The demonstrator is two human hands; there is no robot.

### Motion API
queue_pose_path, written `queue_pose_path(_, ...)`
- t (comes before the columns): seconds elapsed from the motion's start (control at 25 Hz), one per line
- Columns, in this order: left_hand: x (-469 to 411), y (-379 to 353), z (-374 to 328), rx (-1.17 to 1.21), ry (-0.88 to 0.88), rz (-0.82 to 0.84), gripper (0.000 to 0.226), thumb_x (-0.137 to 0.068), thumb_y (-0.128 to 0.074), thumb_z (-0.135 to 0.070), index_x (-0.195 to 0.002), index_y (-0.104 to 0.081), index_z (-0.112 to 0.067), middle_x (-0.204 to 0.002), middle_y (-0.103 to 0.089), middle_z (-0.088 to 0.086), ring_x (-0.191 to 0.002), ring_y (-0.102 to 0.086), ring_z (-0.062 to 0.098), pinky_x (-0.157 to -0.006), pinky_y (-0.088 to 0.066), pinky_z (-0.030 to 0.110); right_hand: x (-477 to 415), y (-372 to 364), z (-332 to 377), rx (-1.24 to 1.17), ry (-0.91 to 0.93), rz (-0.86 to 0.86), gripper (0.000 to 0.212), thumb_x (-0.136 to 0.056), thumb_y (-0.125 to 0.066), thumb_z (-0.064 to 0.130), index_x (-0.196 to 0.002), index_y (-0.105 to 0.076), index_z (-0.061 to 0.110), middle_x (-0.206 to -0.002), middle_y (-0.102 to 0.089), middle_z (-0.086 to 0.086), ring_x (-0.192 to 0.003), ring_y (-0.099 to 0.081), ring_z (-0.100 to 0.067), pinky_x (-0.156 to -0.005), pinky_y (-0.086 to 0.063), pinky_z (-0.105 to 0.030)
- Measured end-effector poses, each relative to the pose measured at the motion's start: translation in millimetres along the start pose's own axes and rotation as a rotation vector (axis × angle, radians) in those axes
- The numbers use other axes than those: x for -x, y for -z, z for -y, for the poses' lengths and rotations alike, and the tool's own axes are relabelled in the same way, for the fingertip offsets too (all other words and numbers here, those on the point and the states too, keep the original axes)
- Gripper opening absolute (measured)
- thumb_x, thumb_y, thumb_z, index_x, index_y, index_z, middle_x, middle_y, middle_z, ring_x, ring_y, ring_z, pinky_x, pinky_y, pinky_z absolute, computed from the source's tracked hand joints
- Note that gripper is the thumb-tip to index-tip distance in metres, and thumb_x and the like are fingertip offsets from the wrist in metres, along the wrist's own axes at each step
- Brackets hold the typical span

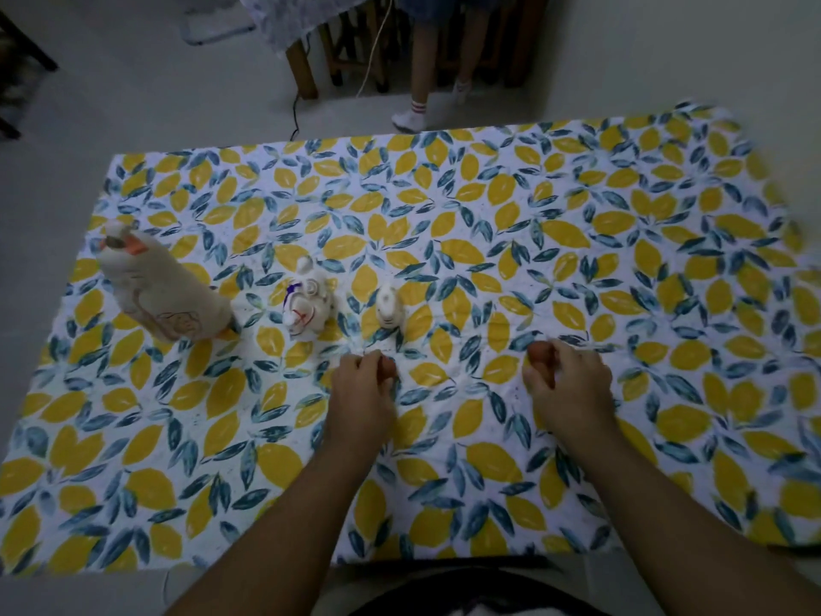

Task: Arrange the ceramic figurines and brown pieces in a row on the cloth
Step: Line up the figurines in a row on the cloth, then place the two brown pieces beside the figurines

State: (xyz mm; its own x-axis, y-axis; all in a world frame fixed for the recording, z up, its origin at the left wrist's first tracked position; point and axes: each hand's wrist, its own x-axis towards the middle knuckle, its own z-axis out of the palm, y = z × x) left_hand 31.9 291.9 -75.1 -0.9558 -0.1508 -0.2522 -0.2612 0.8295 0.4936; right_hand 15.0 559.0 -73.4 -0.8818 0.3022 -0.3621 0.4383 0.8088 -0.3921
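Three ceramic figurines, tall [160, 291], middle [308, 304] and small [390, 309], stood in line on the leaf-print cloth [577, 215] as the left hand [362, 384] and right hand [571, 384] each gripped a brown piece [388, 368] [540, 353]; setting both down level with that line, evenly spaced, would likely serve best.

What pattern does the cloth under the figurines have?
Yellow lemons with dark blue-green leaves on white; the cloth shows plainly in the head view.
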Motion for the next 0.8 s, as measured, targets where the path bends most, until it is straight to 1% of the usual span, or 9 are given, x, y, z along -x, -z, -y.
queue_pose_path(0.16,15,-13,-26,0.181,-0.015,0.028,0.038,-0.091,-0.072,-0.021,-0.126,-0.060,-0.015,-0.119,-0.064,0.011,-0.106,-0.060,0.030,-0.085,-0.050,0.042,1,3,-3,-0.227,0.128,0.048,0.048,-0.093,-0.072,0.022,-0.138,-0.055,0.018,-0.132,-0.059,-0.014,-0.117,-0.058,-0.035,-0.095,-0.054,-0.047)
queue_pose_path(0.32,7,-24,-54,0.393,0.049,0.004,0.036,-0.089,-0.076,-0.022,-0.114,-0.052,-0.029,-0.110,-0.069,0.004,-0.091,-0.067,0.017,-0.072,-0.057,0.037,-9,15,0,-0.438,0.106,0.122,0.042,-0.090,-0.077,0.021,-0.126,-0.056,0.028,-0.110,-0.066,-0.005,-0.097,-0.065,-0.027,-0.077,-0.052,-0.037)
queue_pose_path(0.4,-6,-26,-65,0.481,0.068,0.006,0.052,-0.086,-0.080,-0.023,-0.127,-0.051,-0.032,-0.110,-0.069,0.000,-0.089,-0.065,0.006,-0.070,-0.052,0.022,-20,20,7,-0.452,0.150,0.139,0.047,-0.090,-0.078,0.022,-0.131,-0.056,0.030,-0.113,-0.063,-0.003,-0.097,-0.062,-0.025,-0.081,-0.053,-0.039)
queue_pose_path(0.48,-22,-29,-75,0.511,0.044,0.010,0.067,-0.083,-0.083,-0.025,-0.141,-0.050,-0.028,-0.113,-0.066,-0.001,-0.096,-0.062,0.009,-0.076,-0.047,0.017,-35,24,17,-0.446,0.227,0.130,0.047,-0.094,-0.073,0.021,-0.138,-0.056,0.028,-0.128,-0.057,-0.006,-0.107,-0.058,-0.024,-0.093,-0.053,-0.040)
queue_pose_path(0.56,-39,-33,-85,0.484,-0.010,-0.021,0.062,-0.081,-0.084,-0.026,-0.137,-0.059,-0.020,-0.120,-0.064,0.004,-0.104,-0.061,0.018,-0.085,-0.052,0.026,-49,26,31,-0.500,0.249,0.175,0.039,-0.099,-0.066,0.022,-0.136,-0.056,0.032,-0.128,-0.055,-0.002,-0.103,-0.057,-0.019,-0.089,-0.051,-0.035)
queue_pose_path(0.68,-61,-36,-98,0.455,-0.069,-0.093,0.045,-0.078,-0.087,-0.025,-0.117,-0.068,-0.013,-0.113,-0.063,0.007,-0.101,-0.061,0.024,-0.082,-0.057,0.041,-68,25,49,-0.604,0.219,0.311,0.033,-0.102,-0.056,0.017,-0.127,-0.053,0.039,-0.101,-0.053,-0.001,-0.067,-0.050,-0.013,-0.060,-0.046,-0.027)
queue_pose_path(0.72,-67,-37,-101,0.460,-0.074,-0.117,0.041,-0.077,-0.087,-0.025,-0.111,-0.068,-0.013,-0.109,-0.062,0.007,-0.099,-0.060,0.024,-0.080,-0.057,0.042,-74,24,54,-0.613,0.228,0.339,0.037,-0.102,-0.053,0.012,-0.127,-0.051,0.039,-0.104,-0.052,-0.005,-0.065,-0.048,-0.015,-0.055,-0.044,-0.023)
queue_pose_path(0.76,-73,-38,-103,0.468,-0.078,-0.140,0.037,-0.076,-0.088,-0.024,-0.104,-0.067,-0.013,-0.104,-0.062,0.006,-0.097,-0.060,0.024,-0.079,-0.057,0.044,-80,24,58,-0.614,0.262,0.353,0.043,-0.101,-0.051,0.007,-0.131,-0.049,0.038,-0.114,-0.051,-0.008,-0.072,-0.052,-0.016,-0.058,-0.046,-0.020)
queue_pose_path(0.8,-78,-39,-103,0.483,-0.077,-0.156,0.036,-0.075,-0.089,-0.023,-0.099,-0.064,-0.013,-0.101,-0.062,0.005,-0.096,-0.061,0.023,-0.078,-0.056,0.045,-84,23,61,-0.605,0.313,0.352,0.049,-0.100,-0.051,0.003,-0.137,-0.048,0.037,-0.129,-0.050,-0.007,-0.090,-0.058,-0.016,-0.070,-0.052,-0.022)
